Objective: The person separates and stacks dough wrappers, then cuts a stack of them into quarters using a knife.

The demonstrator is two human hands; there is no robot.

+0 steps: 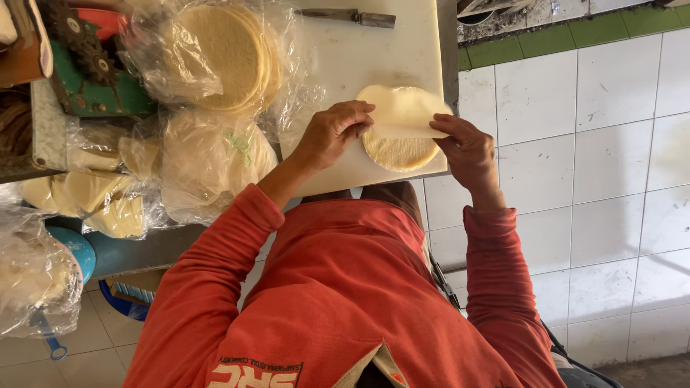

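- The left hand (332, 133) rests on the white cutting board (374, 50), fingers curled together, their tips pinching the near edge of a thin, pale round wrapper (402, 108).
- The right hand (466, 147) meets the same wrapper from the other side; thumb and fingers close on its folded-over edge, so the sheet is held between both hands.
- The held wrapper is partly lifted and folded, and lies over a small stack of round wrappers (399, 152) of a yellower tone that sits flat on the board, close to the edge nearest the person.
- Both arms wear orange-red sleeves (230, 244), and the same cloth covers the chest below the board.
- A knife (348, 16) with a dark handle lies on the far part of the board, well apart from the hands.
- To the left of the board, a clear plastic bag (215, 54) holds a thick stack of round wrappers.
- Just below it a second plastic bag (212, 162) holds more of them, beside the left forearm.
- Further left are crumpled bags of folded yellowish pieces (108, 205).
- A green machine with dark toothed gears (86, 65) stands at the upper left.
- A blue round lid or tub (75, 248) shows at the lower left, partly behind a bag.
- White wall tiles (611, 144) with a green strip (575, 36) fill the right side.
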